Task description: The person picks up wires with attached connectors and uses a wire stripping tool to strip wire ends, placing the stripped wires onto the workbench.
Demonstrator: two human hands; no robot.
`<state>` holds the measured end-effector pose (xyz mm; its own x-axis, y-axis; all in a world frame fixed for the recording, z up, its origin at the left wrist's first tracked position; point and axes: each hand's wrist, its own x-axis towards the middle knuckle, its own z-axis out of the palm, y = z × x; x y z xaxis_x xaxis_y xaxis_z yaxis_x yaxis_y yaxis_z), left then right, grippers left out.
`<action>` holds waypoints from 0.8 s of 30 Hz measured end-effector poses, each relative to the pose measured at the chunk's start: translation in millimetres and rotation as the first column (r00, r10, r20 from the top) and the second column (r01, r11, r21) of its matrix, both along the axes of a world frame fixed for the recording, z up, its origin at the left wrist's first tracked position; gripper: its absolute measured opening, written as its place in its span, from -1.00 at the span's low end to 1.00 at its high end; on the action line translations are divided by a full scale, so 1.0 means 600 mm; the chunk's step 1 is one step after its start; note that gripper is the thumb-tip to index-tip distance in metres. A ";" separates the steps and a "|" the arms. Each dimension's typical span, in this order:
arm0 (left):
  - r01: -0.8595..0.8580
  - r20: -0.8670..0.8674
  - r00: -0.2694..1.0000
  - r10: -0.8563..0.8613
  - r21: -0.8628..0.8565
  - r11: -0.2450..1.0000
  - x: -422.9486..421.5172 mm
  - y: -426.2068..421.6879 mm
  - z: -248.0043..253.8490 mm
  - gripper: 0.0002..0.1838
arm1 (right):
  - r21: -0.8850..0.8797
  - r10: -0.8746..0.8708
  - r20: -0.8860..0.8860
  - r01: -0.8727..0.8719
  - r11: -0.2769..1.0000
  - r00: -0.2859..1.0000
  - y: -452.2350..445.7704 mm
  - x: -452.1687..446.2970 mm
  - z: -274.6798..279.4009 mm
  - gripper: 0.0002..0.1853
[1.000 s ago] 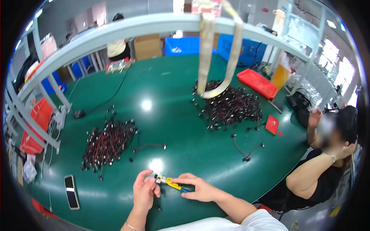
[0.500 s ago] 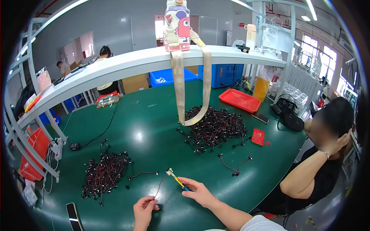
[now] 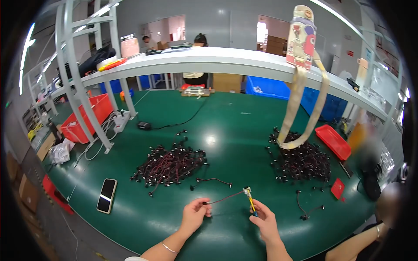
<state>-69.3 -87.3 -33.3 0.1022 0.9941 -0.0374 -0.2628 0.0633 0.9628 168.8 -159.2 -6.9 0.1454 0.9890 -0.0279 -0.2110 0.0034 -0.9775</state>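
Note:
My left hand [image 3: 197, 213] pinches one end of a thin dark red cable [image 3: 227, 198]. The cable runs up and right to the metal head of yellow-handled pliers [image 3: 250, 201], where its other end sits at the jaws. My right hand [image 3: 264, 219] is closed round the pliers' handles, with a blue part showing by the fingers. Just above my hands a loose cable [image 3: 213, 179] lies on the green table. Beyond it at the left is a pile of dark cables [image 3: 170, 164]; a second pile [image 3: 305, 162] lies to the right.
A phone [image 3: 106, 196] lies at the left and a branched cable [image 3: 306, 214] at the right. Red trays [image 3: 333, 142] stand at the right. A bottle [image 3: 301, 39] on the shelf has a hanging strap. A co-worker's arm [image 3: 355, 244] shows at the lower right.
The view has turned left. My left hand moved away from the pliers between the first two frames, and the cable now stretches between them at a flatter angle.

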 end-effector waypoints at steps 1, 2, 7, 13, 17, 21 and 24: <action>0.023 0.002 1.000 -0.023 -0.001 1.000 -0.001 0.000 -0.003 -0.76 | 0.010 -0.021 0.012 0.021 1.000 1.000 0.001 -0.001 0.002 -0.31; 0.049 0.002 0.999 -0.049 -0.003 0.999 -0.002 0.000 -0.007 -0.75 | 0.018 -0.044 0.022 0.044 0.999 0.999 0.000 -0.002 0.003 -0.31; 0.068 0.044 0.997 -0.069 0.032 0.997 0.001 0.000 -0.014 -0.72 | 0.014 -0.045 0.002 0.045 0.999 0.999 0.000 -0.005 0.010 -0.31; 0.079 0.072 0.994 -0.081 0.029 0.996 -0.004 0.000 0.001 -0.72 | -0.021 -0.087 0.009 0.087 0.996 0.996 0.001 -0.007 0.016 -0.32; 0.103 0.069 0.992 -0.104 0.012 0.995 -0.005 -0.002 0.008 -0.73 | -0.019 -0.092 0.029 0.093 0.995 0.995 -0.001 -0.008 0.018 -0.31; 0.123 0.064 0.990 -0.124 0.013 0.992 -0.009 -0.001 0.007 -0.74 | -0.024 -0.095 0.031 0.096 0.995 0.995 0.000 -0.009 0.019 -0.30; 0.139 0.096 0.986 -0.140 0.011 0.990 -0.009 -0.002 0.010 -0.73 | -0.028 -0.090 0.024 0.091 0.995 0.996 -0.001 -0.007 0.018 -0.31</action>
<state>-74.9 -88.7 -27.0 0.2426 0.9700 -0.0165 -0.3428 0.1016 0.9339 164.5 -160.1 4.0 0.2351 0.9706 -0.0519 -0.1889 -0.0068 -0.9820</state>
